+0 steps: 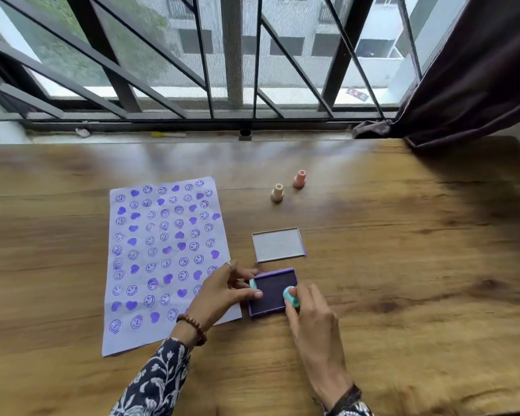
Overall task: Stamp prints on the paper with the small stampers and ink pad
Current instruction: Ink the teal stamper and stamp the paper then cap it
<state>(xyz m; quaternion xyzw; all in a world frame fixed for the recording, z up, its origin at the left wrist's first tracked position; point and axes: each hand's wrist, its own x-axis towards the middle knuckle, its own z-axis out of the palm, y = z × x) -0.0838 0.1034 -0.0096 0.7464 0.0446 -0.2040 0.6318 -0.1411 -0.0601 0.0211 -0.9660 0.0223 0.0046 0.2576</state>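
Note:
A pale sheet of paper (150,334) covered with purple smiley and heart prints lies left of centre on the wooden table. To its right sits the open purple ink pad (272,288). My right hand (309,313) holds a small teal stamper (291,296) pressed onto the pad's right side. My left hand (225,291) rests on the pad's left edge and grips a second teal stamper (252,283), which peeks out between its fingers. A cream stamper (277,192) and a pink stamper (299,178) stand upright farther back.
The ink pad's clear lid (278,244) lies just behind the pad. The wooden table (403,265) stretches to the right. A barred window runs along the far edge, and a dark curtain (478,70) hangs at the right back corner.

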